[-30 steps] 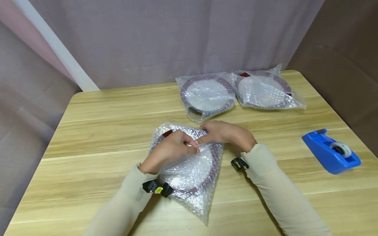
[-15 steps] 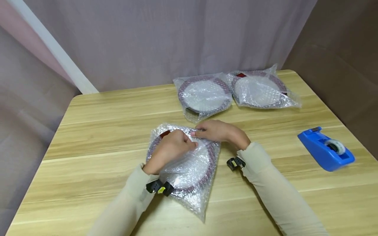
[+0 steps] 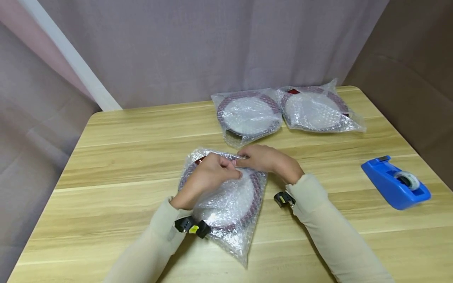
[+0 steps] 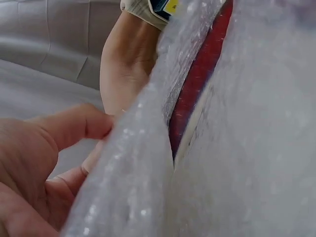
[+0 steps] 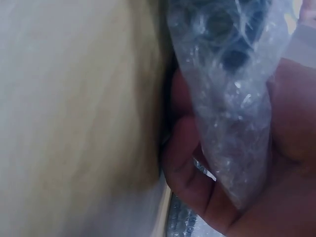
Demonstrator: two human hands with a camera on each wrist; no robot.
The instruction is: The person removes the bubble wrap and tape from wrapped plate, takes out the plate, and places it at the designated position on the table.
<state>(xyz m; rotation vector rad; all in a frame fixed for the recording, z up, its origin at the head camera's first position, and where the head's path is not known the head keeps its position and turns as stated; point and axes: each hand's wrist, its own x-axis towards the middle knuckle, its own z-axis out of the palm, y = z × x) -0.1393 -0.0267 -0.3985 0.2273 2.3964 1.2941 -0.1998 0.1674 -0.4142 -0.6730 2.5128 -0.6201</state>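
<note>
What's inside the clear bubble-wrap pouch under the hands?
Clear bubble-wrap pouch: a round, white-centred item with a purplish rim and red patch visible. Left hand and right hand cover parts; underside hidden.

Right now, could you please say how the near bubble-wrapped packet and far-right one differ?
The left hand and right hand hold the near packet; the far-right packet is untouched. The near packet points a corner toward the viewer; the far-right packet, a long edge. Both show whitish centres.

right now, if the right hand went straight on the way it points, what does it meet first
Probably the left hand, close ahead of the right hand; depth between them is unclear.
</note>
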